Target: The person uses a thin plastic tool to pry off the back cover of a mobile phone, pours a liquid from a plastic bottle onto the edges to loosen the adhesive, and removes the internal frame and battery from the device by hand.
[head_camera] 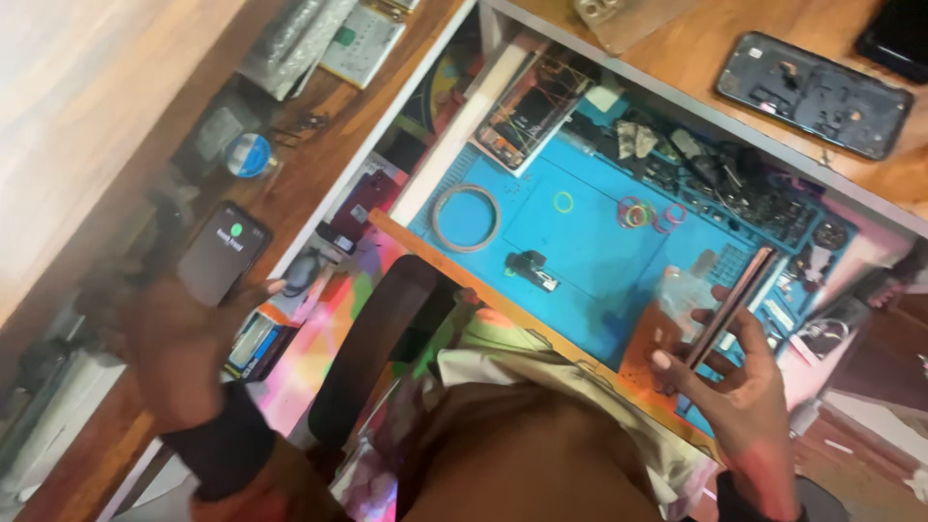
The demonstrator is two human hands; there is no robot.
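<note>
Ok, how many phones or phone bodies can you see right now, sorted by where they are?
In the hands: 2, a lit phone by the left hand, its screen facing up, and a thin phone on edge in the right hand.
On the wooden desk: 1 opened phone frame.
On the blue mat: 1 opened phone with wires.
Total: 4

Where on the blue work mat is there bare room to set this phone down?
The blue mat is bare in its middle, between the grey ring, the small black part and the coloured rubber bands. The far-right edge is crowded with small parts. The right hand holds the phone edge-on over the mat's near-right corner.
</note>
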